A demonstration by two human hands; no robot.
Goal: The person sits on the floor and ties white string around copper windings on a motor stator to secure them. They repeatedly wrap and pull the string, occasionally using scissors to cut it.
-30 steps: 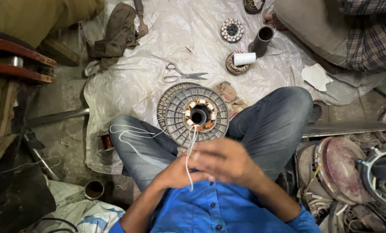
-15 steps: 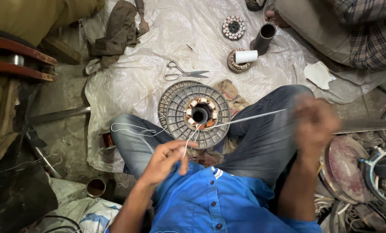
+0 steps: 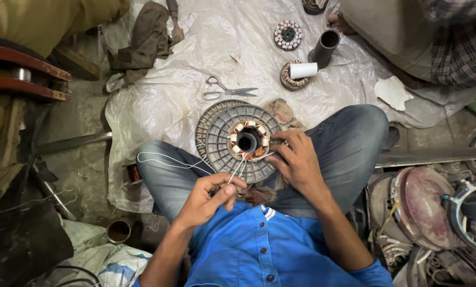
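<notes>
Round grey ribbed stator housing, lying flat across the lap, open face up. At its centre, a ring of copper windings with pale insulation tabs around 1 dark bore. Thin white string running from the windings' near edge, looped out to the left of the housing over the left knee, its strands pinched just below the housing, taut and slanting.

right hand back from far right, fingers on stator | white cord slack again
</notes>
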